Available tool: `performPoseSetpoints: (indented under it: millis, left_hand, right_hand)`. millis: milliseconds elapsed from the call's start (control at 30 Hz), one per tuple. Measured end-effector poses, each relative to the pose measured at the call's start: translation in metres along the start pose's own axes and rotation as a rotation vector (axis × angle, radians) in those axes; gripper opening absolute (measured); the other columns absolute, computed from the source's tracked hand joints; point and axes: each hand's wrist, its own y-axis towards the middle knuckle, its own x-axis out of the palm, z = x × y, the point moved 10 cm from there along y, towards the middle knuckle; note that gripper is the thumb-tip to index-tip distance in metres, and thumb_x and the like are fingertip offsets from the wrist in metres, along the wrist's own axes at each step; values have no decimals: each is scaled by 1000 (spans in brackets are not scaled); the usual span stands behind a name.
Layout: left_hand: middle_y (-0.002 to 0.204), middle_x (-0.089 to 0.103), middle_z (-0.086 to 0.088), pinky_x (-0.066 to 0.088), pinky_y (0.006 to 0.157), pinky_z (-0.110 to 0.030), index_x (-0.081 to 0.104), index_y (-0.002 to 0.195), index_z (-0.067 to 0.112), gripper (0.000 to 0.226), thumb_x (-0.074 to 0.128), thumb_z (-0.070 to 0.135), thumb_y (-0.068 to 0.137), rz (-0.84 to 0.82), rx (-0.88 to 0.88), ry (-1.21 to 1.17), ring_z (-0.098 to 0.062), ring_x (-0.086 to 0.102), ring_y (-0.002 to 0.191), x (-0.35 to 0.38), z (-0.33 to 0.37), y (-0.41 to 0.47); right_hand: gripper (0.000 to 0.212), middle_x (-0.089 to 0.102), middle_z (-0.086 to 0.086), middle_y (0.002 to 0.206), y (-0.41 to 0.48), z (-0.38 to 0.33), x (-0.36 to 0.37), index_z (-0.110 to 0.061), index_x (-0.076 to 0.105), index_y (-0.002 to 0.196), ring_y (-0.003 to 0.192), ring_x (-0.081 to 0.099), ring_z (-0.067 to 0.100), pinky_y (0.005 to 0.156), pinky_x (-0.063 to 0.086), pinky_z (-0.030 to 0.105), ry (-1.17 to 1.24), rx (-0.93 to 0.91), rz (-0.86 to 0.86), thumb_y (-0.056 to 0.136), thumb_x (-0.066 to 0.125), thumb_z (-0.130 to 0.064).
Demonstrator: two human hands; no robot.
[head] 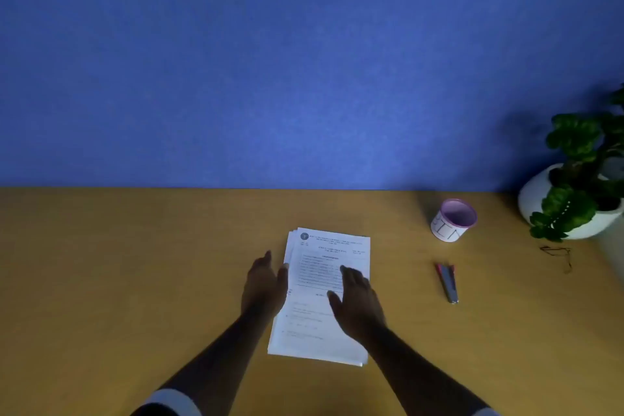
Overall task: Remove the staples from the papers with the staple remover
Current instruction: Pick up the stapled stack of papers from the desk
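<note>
A stack of printed white papers [324, 253] lies in the middle of the wooden desk [135, 263]. My left hand [263, 284] lies with straight fingers along the stack's left edge. My right hand [358, 300] rests flat on top of the sheets, fingers spread. The staple remover [448, 282], a slim grey tool with red parts, lies on the desk to the right of the papers, apart from both hands. No staple is visible at this distance.
A small white cup with a purple rim [452, 219] stands at the back right. A potted green plant in a white pot [574, 192] fills the far right corner. Thin-framed glasses [557, 255] lie in front of it. A blue wall [304, 61] backs the desk.
</note>
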Motion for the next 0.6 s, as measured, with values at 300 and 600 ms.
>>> performPoseSetpoints:
  millis: [300,600]
  left_hand:
    - [138,75,-16,58,65,-27,65,143,2,45,65,15,100,-79,-280,-214,-18,70,91,34,-40,15]
    - [118,78,-11,61,74,-33,74,123,9,29,73,22,97,-157,-373,-352,-29,75,99,51,-48,27]
  right_hand:
    - [79,23,0,179,-1,-3,66,-21,22,169,165,23,27,127,34,51,-117,30,-150,104,61,-43]
    - [78,28,1,177,1,-5,69,-19,25,168,165,24,25,129,31,46,-121,106,-101,105,59,-49]
